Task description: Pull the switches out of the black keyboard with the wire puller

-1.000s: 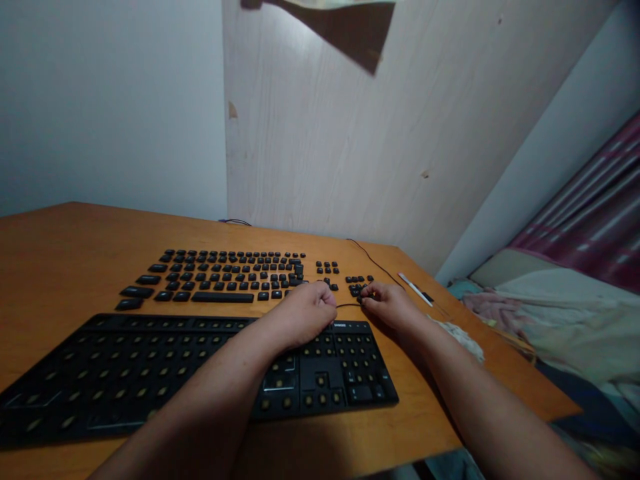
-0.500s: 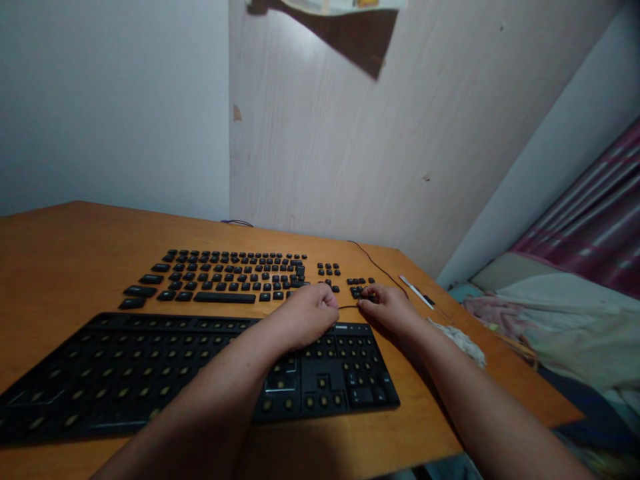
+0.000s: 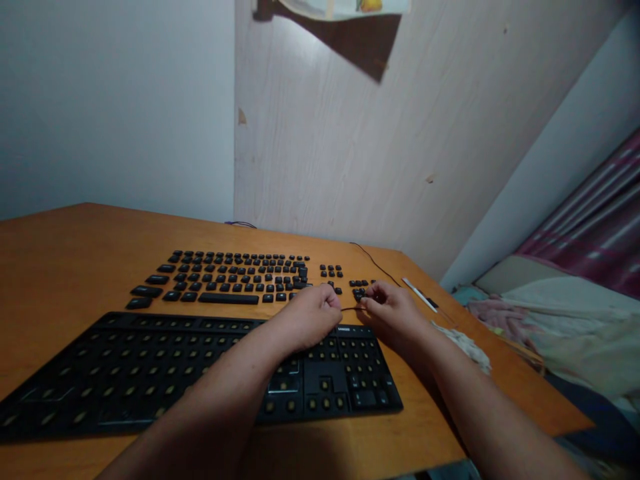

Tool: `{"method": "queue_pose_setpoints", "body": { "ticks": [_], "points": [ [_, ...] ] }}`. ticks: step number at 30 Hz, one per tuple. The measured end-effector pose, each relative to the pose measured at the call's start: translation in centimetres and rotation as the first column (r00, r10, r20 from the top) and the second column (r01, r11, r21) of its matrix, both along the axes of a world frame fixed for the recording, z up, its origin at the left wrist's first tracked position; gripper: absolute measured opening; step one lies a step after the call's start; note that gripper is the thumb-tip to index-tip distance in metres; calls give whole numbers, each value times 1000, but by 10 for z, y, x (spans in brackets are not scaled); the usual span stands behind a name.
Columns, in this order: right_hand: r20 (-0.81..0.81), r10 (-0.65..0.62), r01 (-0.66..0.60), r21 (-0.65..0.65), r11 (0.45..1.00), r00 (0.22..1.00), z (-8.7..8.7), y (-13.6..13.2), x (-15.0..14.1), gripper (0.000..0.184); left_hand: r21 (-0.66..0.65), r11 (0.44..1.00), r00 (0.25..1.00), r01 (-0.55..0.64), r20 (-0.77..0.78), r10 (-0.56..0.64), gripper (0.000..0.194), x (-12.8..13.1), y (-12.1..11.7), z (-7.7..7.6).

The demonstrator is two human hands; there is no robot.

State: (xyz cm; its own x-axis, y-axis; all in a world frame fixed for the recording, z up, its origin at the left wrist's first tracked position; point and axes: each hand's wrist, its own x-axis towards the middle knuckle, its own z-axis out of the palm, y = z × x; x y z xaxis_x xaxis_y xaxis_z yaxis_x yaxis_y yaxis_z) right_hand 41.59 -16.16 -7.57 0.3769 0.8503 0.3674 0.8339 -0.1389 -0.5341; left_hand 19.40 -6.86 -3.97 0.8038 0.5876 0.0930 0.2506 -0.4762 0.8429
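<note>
A black keyboard (image 3: pixel 320 373) lies along the table's near side, most of its keycaps off and the small pegs showing. A few caps remain at its lower right corner. My left hand (image 3: pixel 317 313) is closed over its upper edge, fingers curled and whatever they hold hidden. Just to the right, my right hand (image 3: pixel 390 305) has its fingers bent together beside some loose number-pad keycaps (image 3: pixel 359 293); I cannot make out what is in them. A thin black cable (image 3: pixel 353 309) shows between the hands. Rows of loose keycaps (image 3: pixel 235 279) lie behind the keyboard, with a long space bar (image 3: pixel 229 298) in front.
The wooden table (image 3: pixel 65 267) meets a wall at the back. At the right lie a white stick-like object (image 3: pixel 419 294) and a crumpled whitish cloth (image 3: pixel 465 347). More cable (image 3: pixel 375 263) runs toward the wall. A bed (image 3: pixel 565 300) with bedding stands beyond the right edge.
The view has shifted slightly, so everything sits a little further right. My right hand has drawn back slightly from the number-pad keycaps. My left hand stays about where it was.
</note>
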Motion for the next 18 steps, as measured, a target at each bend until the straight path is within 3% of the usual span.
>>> {"method": "queue_pose_setpoints", "body": {
  "ticks": [3,8,14,18],
  "points": [
    [0,86,-86,67,994,996,10,-4,-16,13,-8,1000,999,-21,33,21,9,1,-3,2],
    [62,225,-229,73,971,972,28,-15,-45,13,-75,997,994,2,110,6,14,5,-4,-1],
    [101,300,-307,57,950,949,33,-25,-62,19,-357,932,971,60,239,29,17,11,-6,-7],
    [78,338,-342,37,939,938,32,-27,-69,21,-436,896,963,85,267,38,11,11,-8,-8]
  ]
}}
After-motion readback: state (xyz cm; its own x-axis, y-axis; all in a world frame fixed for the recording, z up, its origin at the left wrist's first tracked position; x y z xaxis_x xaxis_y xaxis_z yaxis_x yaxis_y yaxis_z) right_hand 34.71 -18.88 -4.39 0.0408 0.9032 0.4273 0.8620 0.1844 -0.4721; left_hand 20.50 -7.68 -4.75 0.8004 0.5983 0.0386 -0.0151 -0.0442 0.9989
